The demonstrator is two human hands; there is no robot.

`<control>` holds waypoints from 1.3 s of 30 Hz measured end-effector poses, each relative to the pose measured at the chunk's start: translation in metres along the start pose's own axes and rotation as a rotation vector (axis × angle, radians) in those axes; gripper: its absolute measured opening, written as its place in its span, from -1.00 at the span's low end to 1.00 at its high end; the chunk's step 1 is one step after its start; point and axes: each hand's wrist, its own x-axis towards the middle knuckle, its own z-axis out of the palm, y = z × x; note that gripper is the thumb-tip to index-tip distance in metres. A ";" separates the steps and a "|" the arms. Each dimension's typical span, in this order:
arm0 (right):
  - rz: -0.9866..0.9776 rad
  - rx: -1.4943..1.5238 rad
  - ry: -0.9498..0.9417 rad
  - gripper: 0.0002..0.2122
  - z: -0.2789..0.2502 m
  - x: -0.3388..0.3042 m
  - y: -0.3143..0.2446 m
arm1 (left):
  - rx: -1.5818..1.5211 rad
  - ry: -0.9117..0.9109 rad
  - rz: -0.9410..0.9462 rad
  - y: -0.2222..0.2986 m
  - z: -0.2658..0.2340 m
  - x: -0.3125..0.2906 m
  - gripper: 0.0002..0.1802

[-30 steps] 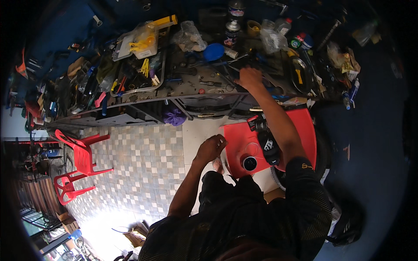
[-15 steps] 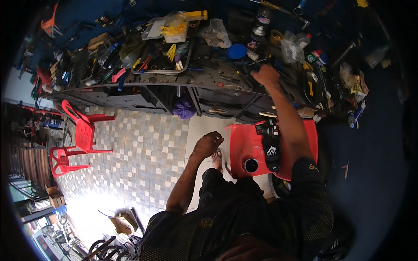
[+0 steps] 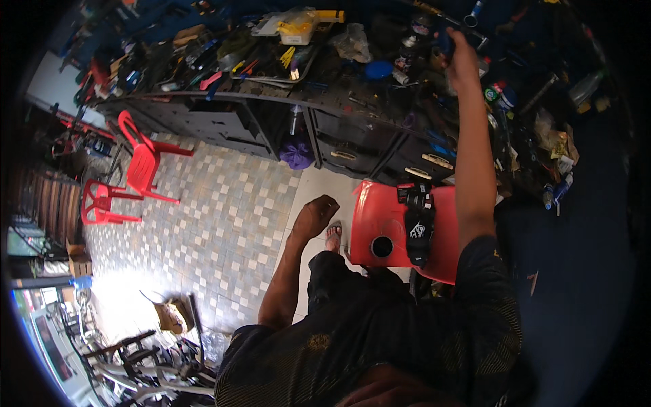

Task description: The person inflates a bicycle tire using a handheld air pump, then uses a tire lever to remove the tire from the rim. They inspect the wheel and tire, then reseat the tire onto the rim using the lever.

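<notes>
- A workshop, most likely a repair shop for motorbikes or small machines, open to daylight on one side.
- A long dark workbench runs across the top, its surface crowded with hand tools, bottles, cans and plastic bags.
- Under the bench sit dark drawers with pale handles.
- A red bodywork panel with a round hole and a black strap lies near the person's knees.
- The floor is small checkered tiles in grey and white, worn and dusty.
- Two red plastic chairs stand at the left.
- Metal frames and parts lie piled at the lower left, by the bright opening.
</notes>
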 end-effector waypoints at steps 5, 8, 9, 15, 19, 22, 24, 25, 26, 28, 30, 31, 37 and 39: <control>-0.225 -0.062 -0.356 -0.70 0.016 -0.143 -0.031 | -0.117 0.415 -0.052 0.062 0.024 -0.056 -0.77; -0.022 -0.104 -0.692 -0.75 0.031 -0.241 0.005 | -0.176 0.728 0.016 0.109 0.052 -0.103 -0.60; 0.020 -0.130 -0.823 -0.77 0.039 -0.274 0.027 | -0.140 0.811 0.029 0.122 0.060 -0.123 -0.47; 0.462 0.186 -1.154 -0.77 0.059 -0.480 0.045 | -0.006 1.075 -0.077 0.188 0.099 -0.258 -0.16; 0.207 0.189 -1.567 -0.71 0.067 -0.558 0.011 | 0.035 1.358 -0.152 0.222 0.104 -0.370 -0.40; -0.196 0.149 -1.696 -0.80 0.077 -0.591 -0.028 | -0.166 1.538 -0.232 0.262 0.131 -0.441 -0.58; -0.237 0.212 -1.726 -0.86 0.085 -0.608 -0.041 | -0.266 1.649 -0.426 0.301 0.158 -0.483 -0.72; -0.221 0.233 -1.727 -0.86 0.088 -0.618 -0.043 | -0.180 1.692 -0.436 0.312 0.176 -0.506 -0.78; -0.203 0.255 -1.728 -0.86 0.093 -0.628 -0.044 | -0.230 1.785 -0.429 0.325 0.190 -0.527 -0.83; -0.152 0.298 -1.765 -0.84 0.104 -0.650 -0.047 | -0.111 1.985 -0.383 0.348 0.205 -0.572 -0.76; -0.078 0.354 -1.800 -0.83 0.111 -0.683 -0.056 | -0.048 2.196 -0.333 0.355 0.210 -0.616 -0.47; -0.056 0.379 -1.816 -0.82 0.116 -0.700 -0.062 | -0.051 2.266 -0.340 0.353 0.211 -0.641 -0.44; -0.123 0.576 -1.866 -0.54 0.147 -0.803 -0.090 | -0.298 2.425 -0.392 0.251 0.204 -0.790 -0.65; -0.141 0.595 -1.822 -0.47 0.158 -0.835 -0.104 | -0.337 2.408 -0.491 0.200 0.197 -0.828 -0.70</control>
